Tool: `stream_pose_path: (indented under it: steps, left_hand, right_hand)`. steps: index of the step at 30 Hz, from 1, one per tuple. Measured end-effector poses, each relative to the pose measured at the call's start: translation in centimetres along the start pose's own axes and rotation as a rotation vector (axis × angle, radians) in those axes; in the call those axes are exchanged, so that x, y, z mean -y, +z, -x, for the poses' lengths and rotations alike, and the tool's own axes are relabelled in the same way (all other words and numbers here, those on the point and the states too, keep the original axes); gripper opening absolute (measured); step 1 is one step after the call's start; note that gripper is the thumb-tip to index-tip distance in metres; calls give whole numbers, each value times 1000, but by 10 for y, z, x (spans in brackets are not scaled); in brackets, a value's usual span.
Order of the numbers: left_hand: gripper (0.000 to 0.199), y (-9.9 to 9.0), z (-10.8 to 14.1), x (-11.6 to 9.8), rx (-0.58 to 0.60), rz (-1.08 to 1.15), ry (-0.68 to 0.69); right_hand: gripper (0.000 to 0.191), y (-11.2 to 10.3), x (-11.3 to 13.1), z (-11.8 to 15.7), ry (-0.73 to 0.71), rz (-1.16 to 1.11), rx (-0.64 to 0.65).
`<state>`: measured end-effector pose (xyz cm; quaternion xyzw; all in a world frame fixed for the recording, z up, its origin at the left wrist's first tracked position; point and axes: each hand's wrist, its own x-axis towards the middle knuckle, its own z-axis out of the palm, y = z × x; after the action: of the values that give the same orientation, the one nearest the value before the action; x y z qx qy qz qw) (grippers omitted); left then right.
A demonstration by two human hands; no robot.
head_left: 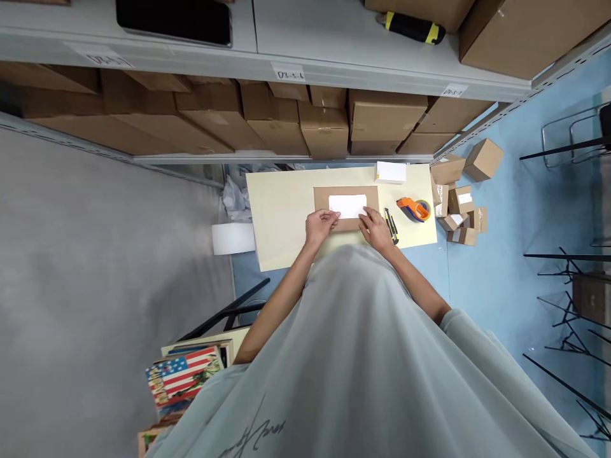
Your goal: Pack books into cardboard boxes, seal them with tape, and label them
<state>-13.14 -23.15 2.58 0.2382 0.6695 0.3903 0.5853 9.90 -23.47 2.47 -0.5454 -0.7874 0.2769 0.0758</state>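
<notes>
A white label [347,206] lies on a flat brown cardboard package [321,198] on the pale yellow tabletop [281,219]. My left hand [321,227] pinches the label's lower left corner. At the lower right corner, the bent fingers of my right hand [375,228] grip the label's edge. Just right of that hand lies a black and yellow box cutter [391,226]. Beyond it sits an orange tape dispenser [413,208] with a roll of tape.
A small white box [390,172] stands at the table's far edge. Several cardboard boxes [462,200] are piled right of the table. A white roll [233,238] is on the left, with comics [186,378] below. Overhead, a shelf [315,44] holds a phone [174,21] and another cutter [414,27].
</notes>
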Motion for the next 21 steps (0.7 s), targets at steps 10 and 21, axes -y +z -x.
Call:
stream_pose_path:
  steps: [10, 21]
  left_hand:
    - [39, -16, 0, -1, 66, 22, -27]
    - [36, -52, 4, 0, -24, 92, 19]
  right_hand:
    - [36, 8, 11, 2, 77, 3, -64]
    - [39, 11, 21, 6, 111, 14, -81]
